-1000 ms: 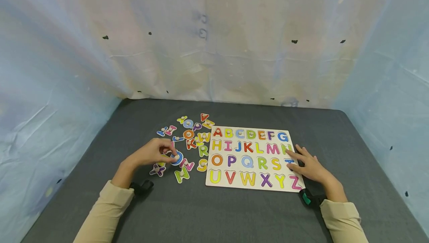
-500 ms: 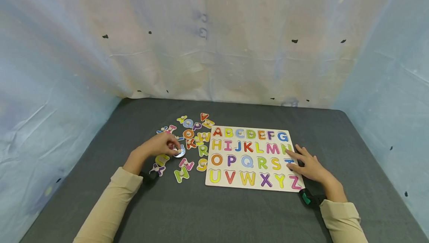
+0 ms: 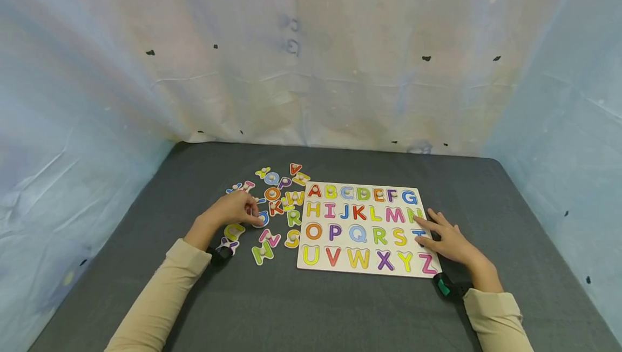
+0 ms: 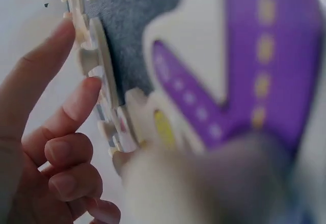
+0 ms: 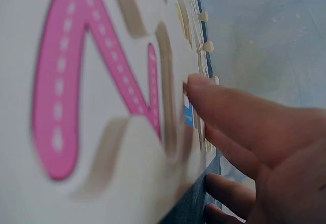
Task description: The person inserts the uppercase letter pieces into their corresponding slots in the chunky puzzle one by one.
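Observation:
My left hand (image 3: 234,209) is low over the loose letter pieces, its thumb and fingertips at a round blue letter piece (image 3: 263,218). In the left wrist view a pale knob (image 4: 87,60) stands between the thumb and index fingertips, with a gap on the thumb side; the other fingers are bent. My right hand (image 3: 449,241) rests on the right edge of the alphabet board (image 3: 379,282), fingers spread over the N and T places. Knobbed pieces fill A to F on the board; the G place (image 3: 409,197) shows no knob.
Loose pieces lie left of the board, among them a red K (image 3: 276,208), green R (image 3: 293,217), yellow S (image 3: 292,238), green M (image 3: 263,253) and purple X (image 3: 229,244). Behind the dark table (image 3: 311,314) hangs a pale sheet (image 3: 340,71).
My left hand has shifted up and slightly right, and the round blue piece has moved that way with it, tilted midway and lying flatter now. The right hand and board have stayed put.

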The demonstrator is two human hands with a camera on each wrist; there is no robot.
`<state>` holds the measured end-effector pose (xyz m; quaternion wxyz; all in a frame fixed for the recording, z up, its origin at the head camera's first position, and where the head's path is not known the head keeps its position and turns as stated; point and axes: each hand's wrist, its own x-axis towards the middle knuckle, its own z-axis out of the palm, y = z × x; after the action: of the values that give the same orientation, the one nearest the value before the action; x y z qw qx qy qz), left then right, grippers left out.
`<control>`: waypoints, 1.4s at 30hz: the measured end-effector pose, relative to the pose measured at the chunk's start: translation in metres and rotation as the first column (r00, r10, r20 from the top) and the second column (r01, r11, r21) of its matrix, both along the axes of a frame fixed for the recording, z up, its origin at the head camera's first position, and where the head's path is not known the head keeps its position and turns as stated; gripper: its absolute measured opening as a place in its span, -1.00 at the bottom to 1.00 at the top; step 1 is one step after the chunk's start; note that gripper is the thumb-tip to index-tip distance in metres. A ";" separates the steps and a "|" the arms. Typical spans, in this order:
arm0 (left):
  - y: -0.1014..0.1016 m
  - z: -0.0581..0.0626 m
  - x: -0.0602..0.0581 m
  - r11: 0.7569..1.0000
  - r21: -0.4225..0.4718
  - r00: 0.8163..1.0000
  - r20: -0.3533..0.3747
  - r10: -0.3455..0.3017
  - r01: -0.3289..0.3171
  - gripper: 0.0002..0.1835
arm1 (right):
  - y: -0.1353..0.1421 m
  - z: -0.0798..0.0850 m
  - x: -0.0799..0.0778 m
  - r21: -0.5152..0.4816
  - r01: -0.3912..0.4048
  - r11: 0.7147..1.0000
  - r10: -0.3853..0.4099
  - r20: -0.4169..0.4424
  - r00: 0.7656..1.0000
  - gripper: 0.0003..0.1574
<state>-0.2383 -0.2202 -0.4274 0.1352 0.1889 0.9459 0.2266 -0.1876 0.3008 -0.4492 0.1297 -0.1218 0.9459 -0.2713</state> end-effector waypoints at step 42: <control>0.048 0.015 -0.007 0.974 0.217 0.979 -0.203 -0.022 0.067 -0.89 | -0.002 0.003 0.001 -0.007 0.003 1.000 -0.003 0.009 1.000 -0.12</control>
<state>-0.2454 -0.1720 -0.4127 0.0230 0.2456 0.9189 0.3079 -0.1865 0.2984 -0.4466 0.1331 -0.1195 0.9445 -0.2754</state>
